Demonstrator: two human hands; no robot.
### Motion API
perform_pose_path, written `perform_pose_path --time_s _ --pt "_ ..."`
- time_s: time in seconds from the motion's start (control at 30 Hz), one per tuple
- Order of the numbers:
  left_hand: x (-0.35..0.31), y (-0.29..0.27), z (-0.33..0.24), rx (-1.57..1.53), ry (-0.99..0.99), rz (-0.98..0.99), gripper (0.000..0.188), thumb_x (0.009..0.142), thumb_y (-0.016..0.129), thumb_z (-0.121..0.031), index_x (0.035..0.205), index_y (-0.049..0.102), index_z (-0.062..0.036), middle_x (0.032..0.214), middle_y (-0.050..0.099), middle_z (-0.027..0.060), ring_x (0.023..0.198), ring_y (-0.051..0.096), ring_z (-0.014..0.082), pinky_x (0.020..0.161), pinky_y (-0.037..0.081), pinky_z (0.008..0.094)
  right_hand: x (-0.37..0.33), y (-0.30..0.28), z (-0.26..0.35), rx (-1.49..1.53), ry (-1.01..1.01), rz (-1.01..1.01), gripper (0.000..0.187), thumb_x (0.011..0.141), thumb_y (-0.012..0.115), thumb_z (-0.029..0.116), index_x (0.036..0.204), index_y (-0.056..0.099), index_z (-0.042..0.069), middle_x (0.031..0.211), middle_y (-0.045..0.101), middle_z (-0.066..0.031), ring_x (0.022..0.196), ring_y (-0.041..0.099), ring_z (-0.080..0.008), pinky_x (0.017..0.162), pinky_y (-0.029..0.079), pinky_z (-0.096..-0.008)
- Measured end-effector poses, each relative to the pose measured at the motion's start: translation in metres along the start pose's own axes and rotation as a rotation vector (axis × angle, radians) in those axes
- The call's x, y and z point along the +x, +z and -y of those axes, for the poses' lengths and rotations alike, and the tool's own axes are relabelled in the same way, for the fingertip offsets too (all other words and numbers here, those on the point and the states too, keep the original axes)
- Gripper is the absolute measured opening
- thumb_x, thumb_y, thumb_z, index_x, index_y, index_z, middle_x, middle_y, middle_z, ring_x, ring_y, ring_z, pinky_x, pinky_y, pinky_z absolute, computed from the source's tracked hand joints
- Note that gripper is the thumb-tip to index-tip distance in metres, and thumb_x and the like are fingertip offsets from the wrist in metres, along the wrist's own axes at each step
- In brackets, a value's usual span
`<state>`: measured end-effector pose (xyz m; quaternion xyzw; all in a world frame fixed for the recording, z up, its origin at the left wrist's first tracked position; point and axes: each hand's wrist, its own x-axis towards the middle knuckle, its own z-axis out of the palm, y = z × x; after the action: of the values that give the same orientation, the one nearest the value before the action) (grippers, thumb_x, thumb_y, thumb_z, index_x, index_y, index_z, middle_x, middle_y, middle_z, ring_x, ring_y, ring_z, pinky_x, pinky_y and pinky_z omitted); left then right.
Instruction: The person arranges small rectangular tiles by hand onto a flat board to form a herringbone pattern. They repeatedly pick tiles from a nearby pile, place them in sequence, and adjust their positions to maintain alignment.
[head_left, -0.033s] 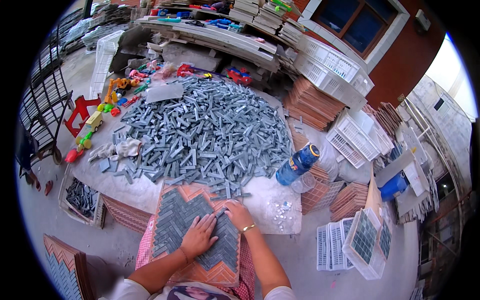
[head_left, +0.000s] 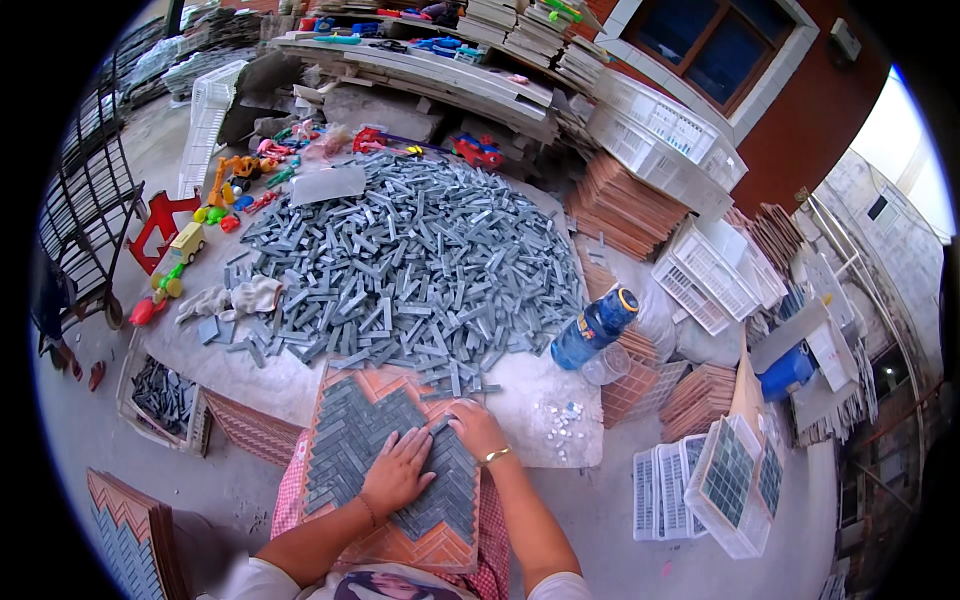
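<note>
A terracotta-coloured board [head_left: 328, 400] with a zigzag-edged pattern lies across my lap, its far edge by the worktable. Dark grey strip tiles [head_left: 345, 430] fill most of it in a herringbone layout. My left hand [head_left: 395, 472] rests flat on the tiles near the middle, fingers stretched out. Over the upper right part of the board, my right hand [head_left: 477, 428] has its fingers bent and drawn together, fingertips down at the tiles. Whatever is between those fingers is hidden. Just beyond the board spreads a large heap of loose grey strip tiles [head_left: 420, 260].
Right of the heap stand a blue bottle [head_left: 590, 335] and a clear cup [head_left: 606, 367], with small white pieces [head_left: 563, 422] nearer me. White gloves [head_left: 235, 298] and toys [head_left: 188, 243] lie left. Stacked boards [head_left: 622, 210] and white crates [head_left: 705, 275] line the right; a tile-filled crate [head_left: 165, 400] sits lower left.
</note>
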<state>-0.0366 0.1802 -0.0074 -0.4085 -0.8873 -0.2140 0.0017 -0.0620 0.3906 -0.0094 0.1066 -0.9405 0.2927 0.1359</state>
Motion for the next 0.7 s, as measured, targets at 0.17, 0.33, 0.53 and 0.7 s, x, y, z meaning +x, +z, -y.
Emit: perform_pose_path --time_s 0.17,0.33,0.53,0.7 --pt "0.001 -0.002 -0.001 -0.001 -0.004 0.014 0.062 0.084 0.054 -0.035 0.132 0.038 0.0008 0.141 0.033 0.0135 0.131 0.03 0.0265 0.108 0.021 0.0439 0.002 0.002 -0.004 -0.021 0.103 -0.002 0.02 0.072 0.065 0.007 0.091 0.06 0.004 0.091 0.06 -0.0126 0.088 0.058 -0.0316 0.078 0.047 -0.0387" --pt "0.0 -0.001 0.0 -0.007 0.004 0.003 0.061 0.084 0.054 -0.035 0.131 0.038 0.0004 0.141 0.033 0.0134 0.131 0.03 0.0266 0.108 0.022 0.0439 0.005 -0.001 0.005 0.049 0.128 0.003 0.018 0.07 0.066 0.008 0.088 0.063 0.005 0.087 0.06 -0.0111 0.083 0.058 -0.03 0.073 0.047 -0.0374" --pt "0.001 -0.001 -0.003 -0.021 -0.01 -0.009 0.062 0.082 0.056 -0.033 0.132 0.038 -0.0009 0.14 0.034 0.0141 0.131 0.031 0.0274 0.108 0.021 0.0441 0.006 0.014 -0.006 0.104 0.208 -0.012 0.011 0.071 0.065 0.009 0.079 0.059 0.006 0.083 0.058 -0.0107 0.082 0.057 -0.0306 0.071 0.046 -0.0397" --pt "-0.003 0.006 0.002 -0.035 0.001 0.008 0.063 0.082 0.056 -0.034 0.132 0.037 -0.002 0.141 0.033 0.0139 0.131 0.029 0.0287 0.108 0.021 0.0463 0.006 0.018 -0.005 0.004 0.21 -0.021 0.009 0.072 0.064 0.012 0.078 0.062 0.006 0.081 0.059 -0.0105 0.079 0.058 -0.0298 0.069 0.046 -0.0394"
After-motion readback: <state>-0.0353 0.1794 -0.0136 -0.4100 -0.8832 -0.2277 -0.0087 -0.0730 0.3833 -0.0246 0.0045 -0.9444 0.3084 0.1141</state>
